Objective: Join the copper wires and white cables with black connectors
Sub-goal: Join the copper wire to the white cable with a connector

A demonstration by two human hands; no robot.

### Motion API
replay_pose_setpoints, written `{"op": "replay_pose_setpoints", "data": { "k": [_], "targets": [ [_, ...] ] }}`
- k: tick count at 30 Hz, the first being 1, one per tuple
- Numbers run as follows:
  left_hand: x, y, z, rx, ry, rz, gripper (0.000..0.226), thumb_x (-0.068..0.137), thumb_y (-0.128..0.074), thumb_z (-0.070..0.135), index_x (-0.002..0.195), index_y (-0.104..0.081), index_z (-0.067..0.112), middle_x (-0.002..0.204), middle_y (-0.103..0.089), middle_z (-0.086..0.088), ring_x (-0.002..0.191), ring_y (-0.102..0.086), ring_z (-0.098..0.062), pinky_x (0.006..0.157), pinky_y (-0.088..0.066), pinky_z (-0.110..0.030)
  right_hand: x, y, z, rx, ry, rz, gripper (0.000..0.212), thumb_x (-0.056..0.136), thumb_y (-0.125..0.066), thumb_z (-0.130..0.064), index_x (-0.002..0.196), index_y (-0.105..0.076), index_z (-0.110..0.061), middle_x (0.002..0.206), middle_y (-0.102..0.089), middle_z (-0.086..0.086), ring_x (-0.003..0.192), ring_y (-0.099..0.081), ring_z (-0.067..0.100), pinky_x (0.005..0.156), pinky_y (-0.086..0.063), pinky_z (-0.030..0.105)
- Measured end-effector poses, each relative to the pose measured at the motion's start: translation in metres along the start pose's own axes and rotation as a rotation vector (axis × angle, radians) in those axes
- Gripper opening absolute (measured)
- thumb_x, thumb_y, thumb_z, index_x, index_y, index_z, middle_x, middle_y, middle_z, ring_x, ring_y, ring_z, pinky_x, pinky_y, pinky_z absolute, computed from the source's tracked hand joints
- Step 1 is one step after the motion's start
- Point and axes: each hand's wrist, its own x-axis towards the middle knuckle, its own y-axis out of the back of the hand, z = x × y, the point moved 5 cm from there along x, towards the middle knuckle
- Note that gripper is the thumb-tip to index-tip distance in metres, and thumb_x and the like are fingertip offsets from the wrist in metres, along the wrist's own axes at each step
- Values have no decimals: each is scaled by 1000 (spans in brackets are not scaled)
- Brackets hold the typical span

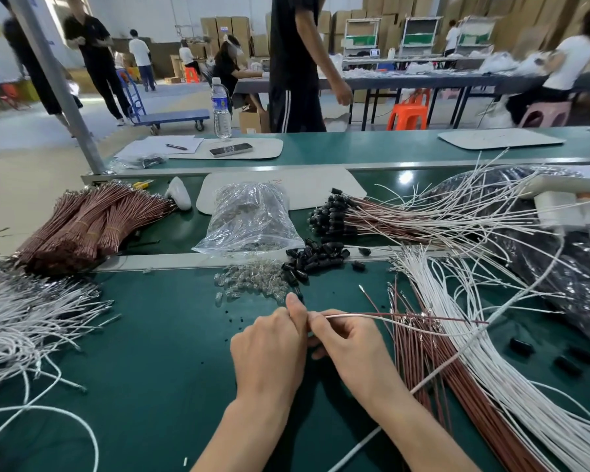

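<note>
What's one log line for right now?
left hand: at wire ends, grip hidden; right hand: holds copper wire, white cable; black connectors: piled beyond

One left hand (269, 349), one right hand (351, 345), one bottle (221, 107), one phone (231, 149), one pen (176, 146) — wires (372, 315) uncountable.

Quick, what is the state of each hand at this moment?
Left hand: pinches the copper wire at its end.
Right hand: grips the same copper wire.
</note>
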Motion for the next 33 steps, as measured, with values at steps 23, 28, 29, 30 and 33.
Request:
{"op": "replay_pose_setpoints", "data": {
  "k": [23,28,29,30,33],
  "targets": [
    [-8,14,6,-770,-119,48,39,96,-21,67,96,-44,35,85,-70,14,79,-64,-3,76,-52,-39,3,8,-7,250,-57,49,28,94,-61,-35,97,-81,-15,93,-78,11,78,-73,19,65,-57,25],
    [-6,10,8,-578,-160,66,42,93,-5,69,89,-29,35,73,-63,9,73,-64,-20,64,-43,-39,5,9,-3,296,-99,78,24,97,-62,-22,86,-81,-10,91,-78,11,71,-69,16,63,-57,24],
    [-6,9,9,-516,-156,70,45,92,-1,71,87,-27,34,69,-60,8,72,-63,-22,62,-40,-38,5,9,-4,310,-104,76,24,97,-62,-22,86,-81,-11,90,-78,12,73,-70,17,64,-58,24],
    [-5,8,9,-461,-150,77,48,90,1,73,86,-25,33,66,-57,8,70,-63,-22,60,-38,-38,5,9,-4,329,-109,72,24,96,-62,-22,86,-81,-11,90,-78,13,75,-72,19,65,-58,25],
    [-5,6,9,-364,-127,57,49,88,7,71,81,-22,32,61,-51,7,68,-63,-21,58,-36,-37,5,9,-3,342,-109,59,24,97,-61,-20,85,-81,-12,90,-77,15,80,-73,21,69,-58,25]
  ]
}}
